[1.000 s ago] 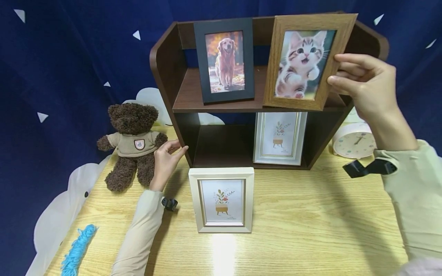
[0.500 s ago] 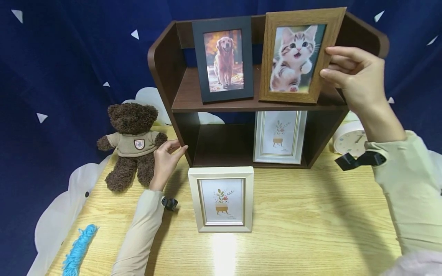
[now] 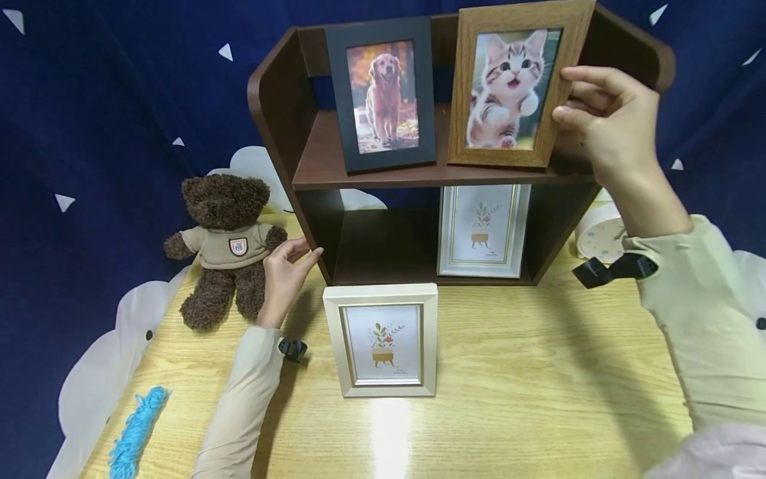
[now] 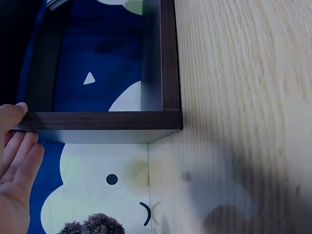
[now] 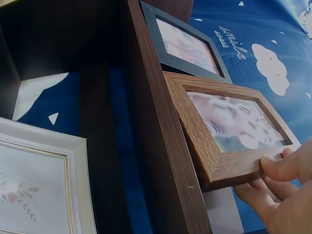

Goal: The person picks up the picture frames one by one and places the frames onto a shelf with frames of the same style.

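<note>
My right hand (image 3: 616, 126) pinches the right edge of a brown wooden picture frame (image 3: 456, 100) with a kitten photo, at the right of the upper shelf. In the right wrist view the wooden frame (image 5: 234, 168) has its lower edge right at the shelf's front board, thumb on its face and fingers behind. To its left a dark grey picture frame (image 3: 389, 160) with a dog photo leans on the same shelf. My left hand (image 3: 286, 279) grips the left side panel of the dark brown shelf unit (image 3: 281, 113); in the left wrist view thumb and fingers lie either side of the panel edge (image 4: 102, 120).
On the lower shelf stands a white picture frame (image 3: 443, 233). A cream picture frame (image 3: 332, 339) stands on the table (image 3: 526, 399) before the unit. A teddy bear (image 3: 224, 246) sits left, blue yarn (image 3: 137, 429) lies front left, and a white clock (image 3: 600, 236) stands right.
My right hand has moved the kitten frame left and back, down onto the upper shelf beside the dog frame. My left hand keeps its hold on the side panel. The view has shifted slightly.
</note>
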{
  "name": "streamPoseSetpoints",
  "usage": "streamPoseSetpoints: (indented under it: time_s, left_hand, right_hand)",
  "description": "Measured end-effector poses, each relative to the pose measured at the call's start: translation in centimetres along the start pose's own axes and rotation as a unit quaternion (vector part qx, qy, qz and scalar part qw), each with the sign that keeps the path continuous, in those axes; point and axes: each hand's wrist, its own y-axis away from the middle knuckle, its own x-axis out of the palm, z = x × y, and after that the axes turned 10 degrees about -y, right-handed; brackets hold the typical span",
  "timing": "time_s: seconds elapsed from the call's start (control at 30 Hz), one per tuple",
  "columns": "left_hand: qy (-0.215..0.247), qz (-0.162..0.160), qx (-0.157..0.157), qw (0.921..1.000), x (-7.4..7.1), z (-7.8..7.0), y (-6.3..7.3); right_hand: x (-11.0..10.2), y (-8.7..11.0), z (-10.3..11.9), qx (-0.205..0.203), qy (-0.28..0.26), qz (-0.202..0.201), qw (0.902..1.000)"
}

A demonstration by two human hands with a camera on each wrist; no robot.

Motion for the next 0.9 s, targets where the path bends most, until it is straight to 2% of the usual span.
streamPoseSetpoints:
  time_s: [0.23, 0.47, 0.57, 0.67, 0.73, 0.8, 0.9]
  left_hand:
    - [-0.002, -0.002, 0.004, 1.0000, -0.1, 0.0, -0.1]
    - [-0.007, 0.001, -0.013, 0.9999, -0.1, 0.1, 0.0]
    - [-0.008, 0.001, -0.014, 0.9999, -0.1, -0.4, 0.0]
    - [-0.013, 0.003, -0.012, 0.9998, -0.6, -2.0, 0.2]
    - [-0.011, 0.004, -0.012, 0.9999, -0.6, -2.2, 0.2]
    - [-0.009, 0.006, -0.015, 0.9998, -0.6, -2.0, 0.2]
    - [0.001, 0.007, -0.020, 0.9998, -0.1, -0.5, 0.0]
  right_hand:
    - [0.5, -0.2, -0.2, -0.001, 0.004, -0.015, 0.9999]
    - [0.5, -0.1, -0.5, 0.017, 0.027, -0.027, 0.9991]
    - [0.5, -0.1, -0.7, 0.023, 0.035, -0.030, 0.9987]
    - [0.5, -0.1, -0.8, 0.032, 0.035, -0.034, 0.9983]
    - [0.4, -0.1, -0.8, 0.037, 0.034, -0.037, 0.9980]
    - [0.4, -0.2, -0.9, 0.042, 0.033, -0.042, 0.9977]
    - [0.4, -0.3, -0.9, 0.045, 0.034, -0.046, 0.9974]
